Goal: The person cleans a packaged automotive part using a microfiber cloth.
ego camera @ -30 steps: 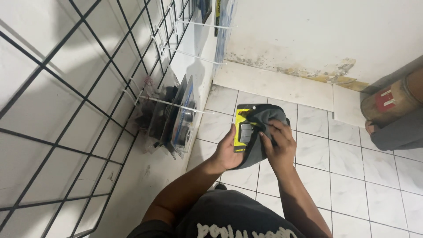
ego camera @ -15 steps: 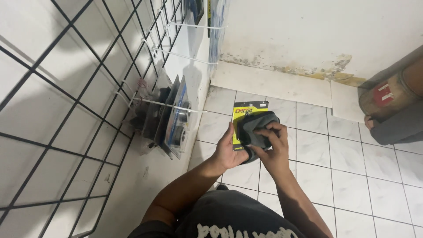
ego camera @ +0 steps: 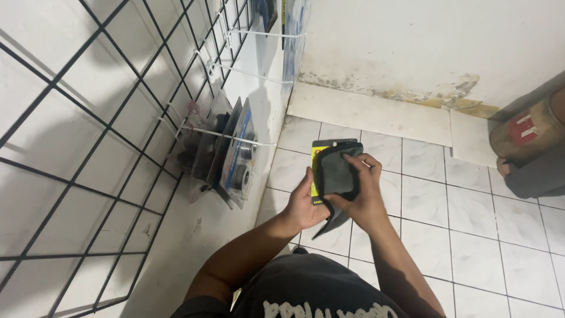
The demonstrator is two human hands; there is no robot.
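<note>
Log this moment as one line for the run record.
left hand: holds yellow packet | right hand: presses dark cloth on packet | nearby: wire rack, hanging packs

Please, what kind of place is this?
Probably a small shop or its stockroom: a black wire display grid on the wall carries hooks with hanging blister packs, and the floor is white tile under a stained wall.

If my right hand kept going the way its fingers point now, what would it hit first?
The right hand points left, over the dark cloth on the yellow package. Beyond those, probably the hanging blister packs, though depth is unclear.
</note>
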